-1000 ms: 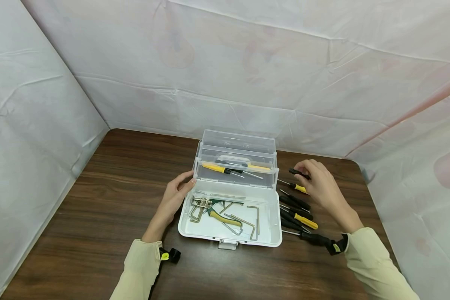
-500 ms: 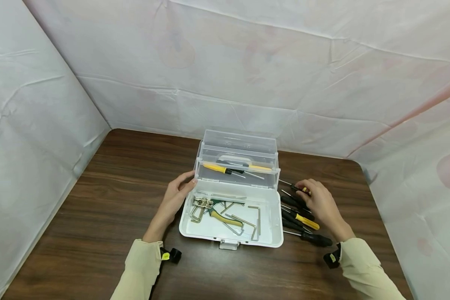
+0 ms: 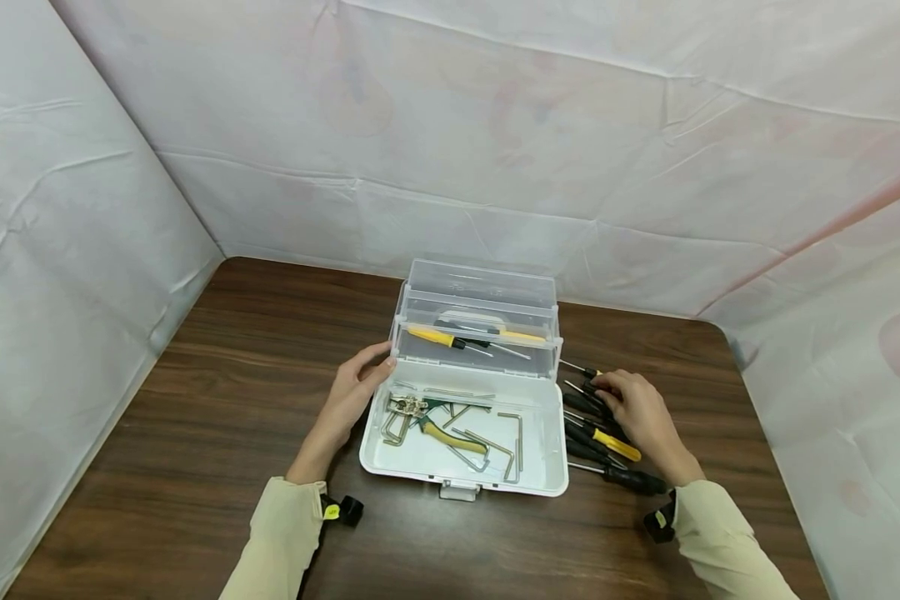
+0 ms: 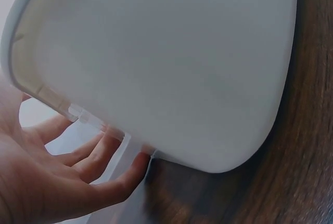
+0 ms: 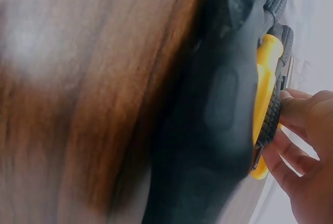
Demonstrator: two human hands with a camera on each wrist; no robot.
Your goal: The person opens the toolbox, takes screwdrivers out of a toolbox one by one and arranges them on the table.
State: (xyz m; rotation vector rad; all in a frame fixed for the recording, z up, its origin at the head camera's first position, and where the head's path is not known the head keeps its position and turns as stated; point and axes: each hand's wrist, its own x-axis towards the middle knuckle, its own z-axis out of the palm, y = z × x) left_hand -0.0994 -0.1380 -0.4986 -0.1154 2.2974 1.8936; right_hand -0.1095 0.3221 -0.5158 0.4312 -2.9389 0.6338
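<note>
Right grip (image 3: 640, 410) has shifted nearer the wearer since a second ago. Left grip (image 3: 351, 390): fingers loosely bent against toolbox (image 3: 540, 482) hinge corner, nothing clasped. Black-handled screwdriver (image 3: 589, 387) lies just right of box, shaft looks aimed left, axis slanting nearer to the right; right grip is closest, fingertips pinching its handle

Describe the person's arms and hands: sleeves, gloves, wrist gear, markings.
Left hand and right hand: bare, no gloves. Left sleeve and right sleeve: long, pale cream-yellow. A small black device on each wrist, left device and right device, with bright yellow-green tags; lettering too small to read.
</note>
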